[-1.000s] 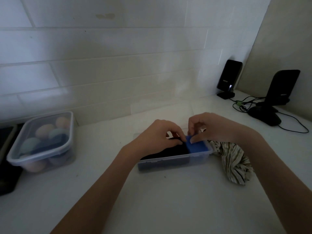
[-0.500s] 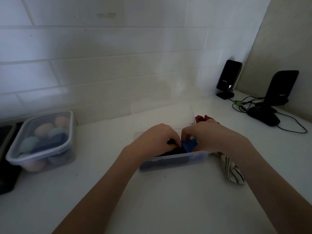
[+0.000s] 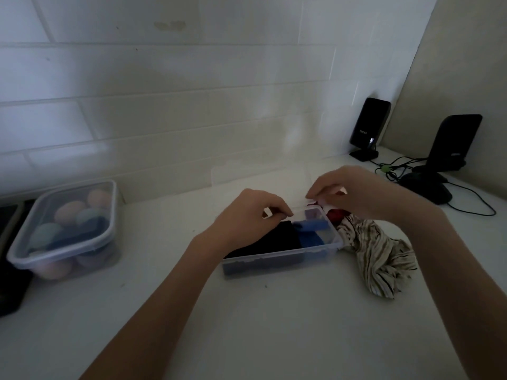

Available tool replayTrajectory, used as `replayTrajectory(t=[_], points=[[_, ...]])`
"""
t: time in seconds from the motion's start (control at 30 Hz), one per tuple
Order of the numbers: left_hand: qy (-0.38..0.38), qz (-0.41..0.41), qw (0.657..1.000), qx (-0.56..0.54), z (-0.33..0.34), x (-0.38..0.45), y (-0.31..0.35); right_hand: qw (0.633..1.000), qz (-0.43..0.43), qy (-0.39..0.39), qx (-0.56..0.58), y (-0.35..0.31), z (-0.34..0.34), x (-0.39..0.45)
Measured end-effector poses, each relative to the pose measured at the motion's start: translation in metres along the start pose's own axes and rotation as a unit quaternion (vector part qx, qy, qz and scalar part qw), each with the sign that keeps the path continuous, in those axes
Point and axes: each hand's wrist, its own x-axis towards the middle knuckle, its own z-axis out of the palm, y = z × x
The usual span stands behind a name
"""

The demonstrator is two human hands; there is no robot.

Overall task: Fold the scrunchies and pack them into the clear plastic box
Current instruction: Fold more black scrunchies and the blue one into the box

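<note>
A single head-worn wide-angle camera looks forward and down onto the white counter point(image 3: 247, 325) from close range, facing the tiled wall point(image 3: 164, 105); both forearms reach in from the bottom edge toward the frame's centre.

Clear plastic box point(image 3: 277, 256) on counter, black scrunchie point(image 3: 271, 237) and blue scrunchie point(image 3: 311, 233) inside, striped scrunchie point(image 3: 381, 256) beside
</note>
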Motion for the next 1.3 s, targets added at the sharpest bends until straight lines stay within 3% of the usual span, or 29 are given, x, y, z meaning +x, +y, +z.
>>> replayTrajectory(t=[0.13, 0.23, 0.4, 0.67, 0.8, 0.97, 1.3], points=[[0.004, -0.011, 1.0, -0.002, -0.001, 0.0, 0.0, 0.998, 0.043, 0.048, 0.021, 0.014, -0.005, -0.001], [-0.005, -0.018, 1.0, -0.001, 0.0, 0.0, 0.0, 0.997, 0.057, 0.024, 0.054, 0.018, -0.008, -0.004], [-0.019, -0.02, 0.999, 0.016, 0.0, -0.001, 0.0, 0.995, 0.0, -0.031, 0.098, -0.002, -0.004, -0.005], [-0.056, -0.019, 0.997, 0.044, 0.0, -0.002, 0.002, 0.983, 0.022, -0.185, -0.004, -0.019, 0.031, 0.005], [-0.086, 0.003, 0.993, 0.086, 0.003, -0.003, 0.006, 0.982, 0.043, -0.181, -0.035, -0.019, 0.035, 0.009], [-0.136, 0.022, 0.98, 0.146, 0.007, -0.002, 0.008, 0.975, 0.042, -0.137, -0.171, -0.018, 0.045, 0.008], [-0.151, 0.031, 0.968, 0.2, 0.012, 0.001, 0.005, 0.952, 0.054, -0.223, -0.203, -0.034, 0.037, 0.012]])
